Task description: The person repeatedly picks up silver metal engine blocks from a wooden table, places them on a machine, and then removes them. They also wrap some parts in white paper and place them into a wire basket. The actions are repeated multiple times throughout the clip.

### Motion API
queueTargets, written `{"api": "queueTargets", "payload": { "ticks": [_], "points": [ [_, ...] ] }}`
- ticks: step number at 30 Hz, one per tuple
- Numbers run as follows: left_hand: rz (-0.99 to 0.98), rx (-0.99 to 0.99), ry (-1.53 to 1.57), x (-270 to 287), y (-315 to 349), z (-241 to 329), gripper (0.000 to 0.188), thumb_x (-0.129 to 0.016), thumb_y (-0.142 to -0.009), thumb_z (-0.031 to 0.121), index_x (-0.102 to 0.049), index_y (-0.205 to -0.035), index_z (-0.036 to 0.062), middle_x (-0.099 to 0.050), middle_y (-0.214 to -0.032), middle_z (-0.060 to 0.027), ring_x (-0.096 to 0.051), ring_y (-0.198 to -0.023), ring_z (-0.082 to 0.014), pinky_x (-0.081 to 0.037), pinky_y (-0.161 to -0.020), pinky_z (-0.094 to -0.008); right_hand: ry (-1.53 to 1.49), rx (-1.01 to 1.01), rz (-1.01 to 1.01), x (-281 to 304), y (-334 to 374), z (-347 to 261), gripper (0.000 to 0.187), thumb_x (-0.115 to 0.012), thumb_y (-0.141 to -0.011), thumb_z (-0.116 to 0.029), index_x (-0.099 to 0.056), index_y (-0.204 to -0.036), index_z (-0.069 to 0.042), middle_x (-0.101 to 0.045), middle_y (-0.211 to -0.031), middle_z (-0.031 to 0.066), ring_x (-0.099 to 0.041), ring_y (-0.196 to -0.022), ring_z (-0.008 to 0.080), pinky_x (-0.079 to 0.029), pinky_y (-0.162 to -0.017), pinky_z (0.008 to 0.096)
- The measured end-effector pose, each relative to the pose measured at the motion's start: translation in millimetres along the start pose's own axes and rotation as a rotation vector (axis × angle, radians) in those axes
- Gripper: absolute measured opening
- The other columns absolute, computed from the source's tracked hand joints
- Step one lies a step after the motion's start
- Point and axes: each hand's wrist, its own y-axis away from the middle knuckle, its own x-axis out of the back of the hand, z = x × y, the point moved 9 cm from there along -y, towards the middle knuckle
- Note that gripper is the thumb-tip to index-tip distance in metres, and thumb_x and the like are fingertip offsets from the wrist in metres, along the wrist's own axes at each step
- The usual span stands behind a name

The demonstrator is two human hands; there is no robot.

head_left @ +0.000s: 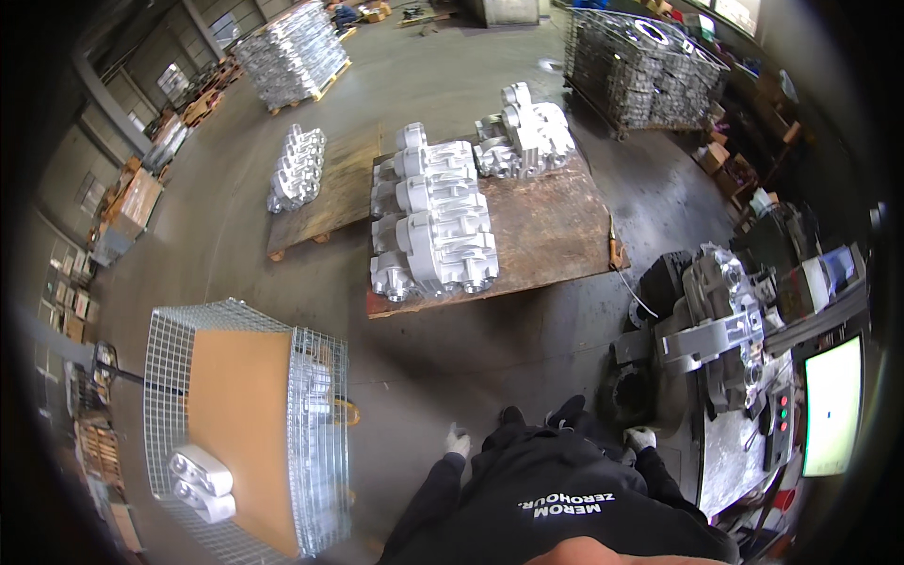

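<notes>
My left hand (457, 440), in a white glove, hangs beside my body with nothing seen in it. Its fingers look loosely apart. On the other side, my right hand (640, 438), also gloved in white, is low near a dark round machine part (629, 391); its fingers are too small and curled from view to read. Ahead of me, rows of silver cast metal parts (433, 221) stand on a brown-topped table (546, 226). A second group of castings (527, 132) sits at its far edge. One grey casting (711, 341) is at the machine on the right.
At left stands a wire mesh cage (320, 424) with a cardboard sheet (240, 405) and two castings (202, 482) on it. More castings (299, 168) stand on a wooden pallet (339, 193). A lit screen (832, 407) and button panel (781, 424) are at right. Behind is a loaded cage (640, 80).
</notes>
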Motion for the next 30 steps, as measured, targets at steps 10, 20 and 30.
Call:
{"api": "queueTargets", "payload": {
  "ticks": [10,20,30],
  "points": [
    [-0.266,0.186,-0.056,-17.0,-16.4,41.3,0.045,-0.055,-0.084,0.0,-0.049,-0.129,0.0011,-0.06,-0.098,-0.0118,-0.06,-0.072,-0.0211,-0.054,-0.061,-0.0342,0.269,-0.203,0.095,8.3,56.3,-38.1,0.049,-0.064,-0.076,-0.039,-0.069,-0.105,0.0,-0.07,-0.099,0.023,-0.067,-0.097,0.0367,-0.053,-0.084,0.0438],
    [-0.528,-0.05,-0.682,-134.3,-12.6,172.6,0.039,-0.055,-0.085,0.002,-0.051,-0.124,0.0009,-0.059,-0.102,-0.0126,-0.06,-0.079,-0.022,-0.054,-0.066,-0.0344,-0.144,-0.433,0.404,11.2,117.3,49.2,0.05,-0.064,-0.078,-0.037,-0.066,-0.114,-0.003,-0.068,-0.111,0.0216,-0.064,-0.108,0.0367,-0.05,-0.095,0.0417],
    [-0.924,-0.234,-1.133,-260.5,11.9,220.8,0.033,-0.055,-0.087,0.004,-0.052,-0.12,0.0007,-0.058,-0.106,-0.0133,-0.059,-0.086,-0.0229,-0.054,-0.07,-0.0345,-0.615,-0.791,0.838,-23.6,286.0,188.2,0.045,-0.061,-0.076,-0.037,-0.067,-0.104,-0.002,-0.068,-0.105,0.0235,-0.064,-0.102,0.0384,-0.051,-0.089,0.0443]
  ]
}}
